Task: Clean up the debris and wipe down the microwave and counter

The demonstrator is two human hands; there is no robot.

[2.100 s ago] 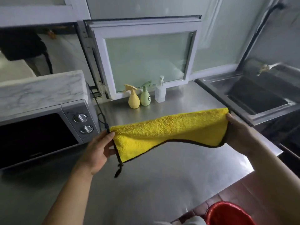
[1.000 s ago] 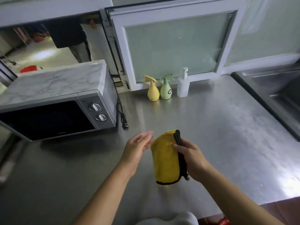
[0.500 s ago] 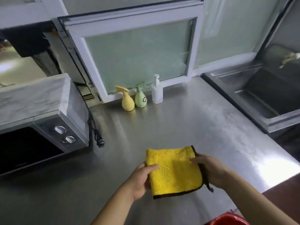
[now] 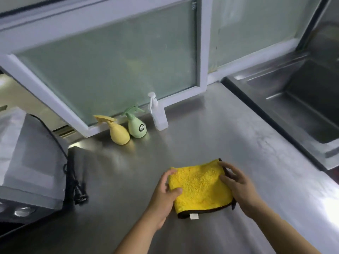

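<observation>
Now readying to wipe: left hand (image 4: 165, 193) and right hand (image 4: 236, 182) gripping folded cloth (image 4: 200, 187) on counter (image 4: 229, 125) before spray bottles (image 4: 128, 128); next, sweeping across.

Both hands, left (image 4: 166, 194) and right (image 4: 236, 182), grip a folded yellow cloth (image 4: 199, 187) over the steel counter (image 4: 211, 129).

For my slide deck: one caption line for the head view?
Both hands, left hand and right hand, hold a folded yellow microfiber cloth above the steel counter.
</observation>
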